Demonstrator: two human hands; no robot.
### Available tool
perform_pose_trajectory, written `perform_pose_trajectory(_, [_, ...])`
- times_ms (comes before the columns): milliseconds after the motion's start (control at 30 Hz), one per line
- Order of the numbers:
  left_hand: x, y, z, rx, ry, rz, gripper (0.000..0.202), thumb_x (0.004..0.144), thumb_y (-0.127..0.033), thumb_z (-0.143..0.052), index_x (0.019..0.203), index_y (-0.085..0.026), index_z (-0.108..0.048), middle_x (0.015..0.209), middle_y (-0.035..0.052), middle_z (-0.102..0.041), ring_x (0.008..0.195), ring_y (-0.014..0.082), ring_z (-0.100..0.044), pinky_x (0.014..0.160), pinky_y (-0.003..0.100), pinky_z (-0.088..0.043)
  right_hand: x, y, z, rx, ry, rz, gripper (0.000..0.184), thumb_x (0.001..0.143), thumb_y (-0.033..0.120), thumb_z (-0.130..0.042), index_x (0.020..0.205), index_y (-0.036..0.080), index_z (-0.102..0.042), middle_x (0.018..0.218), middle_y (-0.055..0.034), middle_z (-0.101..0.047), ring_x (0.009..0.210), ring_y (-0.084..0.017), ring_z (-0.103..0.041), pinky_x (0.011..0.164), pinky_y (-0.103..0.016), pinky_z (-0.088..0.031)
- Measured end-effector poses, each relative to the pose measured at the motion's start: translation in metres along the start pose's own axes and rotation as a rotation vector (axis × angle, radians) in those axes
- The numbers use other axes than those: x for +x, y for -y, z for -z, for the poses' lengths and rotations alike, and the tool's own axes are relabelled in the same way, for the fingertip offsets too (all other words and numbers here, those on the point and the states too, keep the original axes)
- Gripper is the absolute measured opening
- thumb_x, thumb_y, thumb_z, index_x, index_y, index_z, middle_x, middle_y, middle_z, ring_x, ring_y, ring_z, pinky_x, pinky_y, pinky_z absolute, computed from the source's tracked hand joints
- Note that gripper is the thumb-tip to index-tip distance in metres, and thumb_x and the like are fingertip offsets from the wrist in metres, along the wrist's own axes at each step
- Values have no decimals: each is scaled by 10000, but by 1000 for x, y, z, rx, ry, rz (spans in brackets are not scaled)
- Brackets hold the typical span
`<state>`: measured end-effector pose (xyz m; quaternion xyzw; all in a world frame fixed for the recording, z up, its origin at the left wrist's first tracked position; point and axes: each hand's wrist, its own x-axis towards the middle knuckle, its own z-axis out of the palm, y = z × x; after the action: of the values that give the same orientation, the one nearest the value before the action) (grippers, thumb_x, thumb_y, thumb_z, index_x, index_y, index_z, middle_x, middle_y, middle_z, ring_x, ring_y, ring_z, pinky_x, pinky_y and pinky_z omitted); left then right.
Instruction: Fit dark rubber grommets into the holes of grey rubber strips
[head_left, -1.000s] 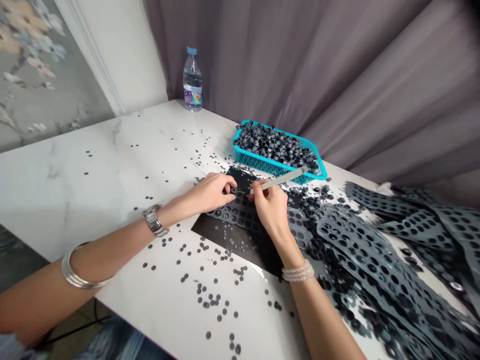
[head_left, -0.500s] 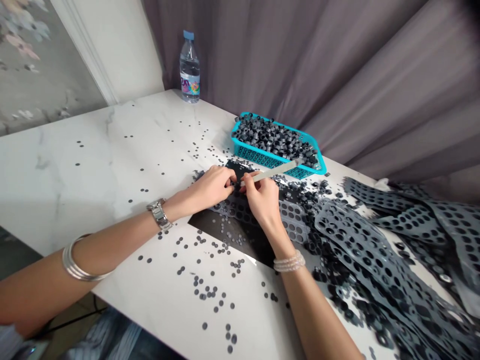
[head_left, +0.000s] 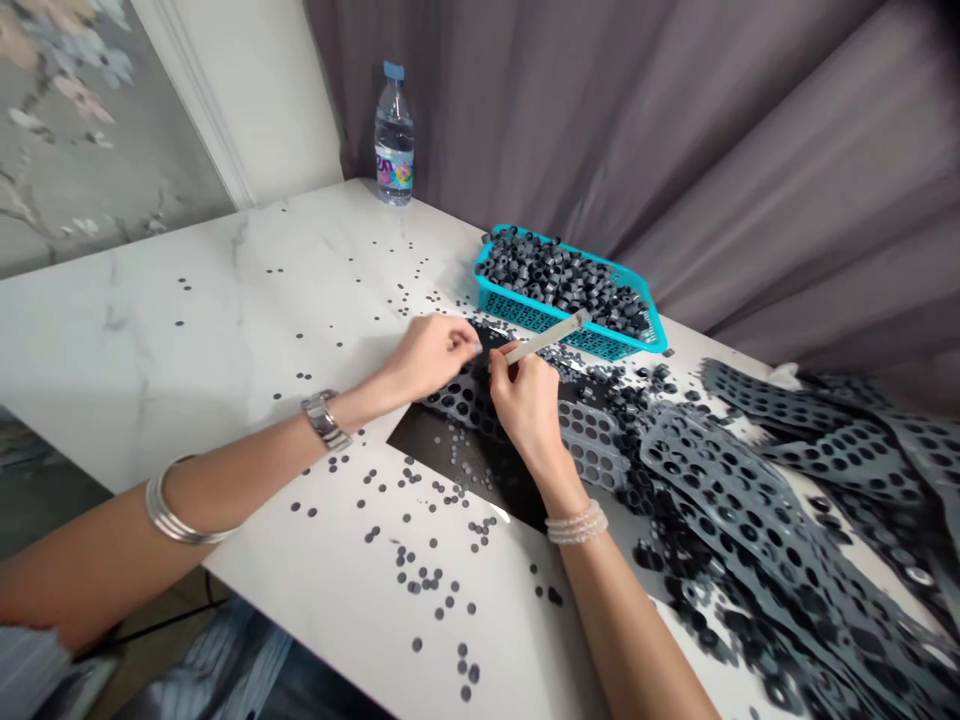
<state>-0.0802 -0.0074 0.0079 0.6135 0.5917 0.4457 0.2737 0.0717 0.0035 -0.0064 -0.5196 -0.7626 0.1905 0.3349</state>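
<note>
My right hand [head_left: 527,400] is wrapped round a pale, flat stick-like tool [head_left: 551,337], whose upper end points up and right toward the basket. Its lower end is hidden in my fingers. To the left, my left hand [head_left: 437,357] has its fingers pinched together; whatever they hold, if anything, is too small to make out. Below both hands lies a grey rubber strip [head_left: 591,440] with rows of round holes, partly covered by my right hand. It rests on a black mat [head_left: 427,447] dotted with small dark discs.
A turquoise basket [head_left: 525,312] heaped with small dark rubber pieces [head_left: 559,272] stands behind my hands. More perforated rubber strips [head_left: 720,470] pile up at the right among loose pieces. Small dark discs [head_left: 424,580] lie scattered over the white table [head_left: 247,340]. A water bottle [head_left: 394,140] stands far back.
My left hand has lifted slightly and drawn back from the strip, its fingertips now pinched. The stick in my right hand has tilted a little steeper. The view has shifted slightly left.
</note>
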Motion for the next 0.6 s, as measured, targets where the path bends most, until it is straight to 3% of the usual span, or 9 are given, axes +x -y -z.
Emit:
perform_pose_trajectory(67, [6,-1,17,-348,-145,163,15,757,-125,-666,750,-132,-655,705,19,-608,546,71,-455,514,217,-350,0,-2,0,37,1,-31,234,896,257,-467,716,195,-602,573,-14,-611,533,-175,-571,595,-276,-347])
perform_pose_trajectory(100, [10,1,25,-545,-143,233,39,760,-107,-670,743,-126,-641,687,11,-571,518,50,-415,471,197,-313,1,-3,0,66,2,-46,242,894,268,-472,706,195,-605,567,-13,-614,538,-176,-578,601,-275,-358])
perform_pose_trajectory(233, [18,10,40,-1024,15,547,161,807,-37,-601,670,-113,-569,625,3,-477,470,23,-332,408,146,-288,3,-11,3,223,-20,-127,281,886,357,-493,718,191,-645,572,-19,-642,573,-193,-620,620,-281,-412])
perform_pose_trajectory(400, [12,5,29,-1210,142,631,113,825,-17,-561,744,-95,-573,696,55,-548,501,38,-378,420,144,-341,6,-19,10,351,-97,-190,349,871,436,-504,702,175,-662,632,-45,-679,597,-204,-650,633,-303,-469])
perform_pose_trajectory(600, [8,-4,26,-1248,153,681,67,830,-33,-555,789,-85,-564,771,107,-601,513,43,-390,429,150,-350,8,-23,14,429,-117,-223,328,849,439,-538,748,159,-676,650,-55,-686,602,-209,-666,636,-322,-507])
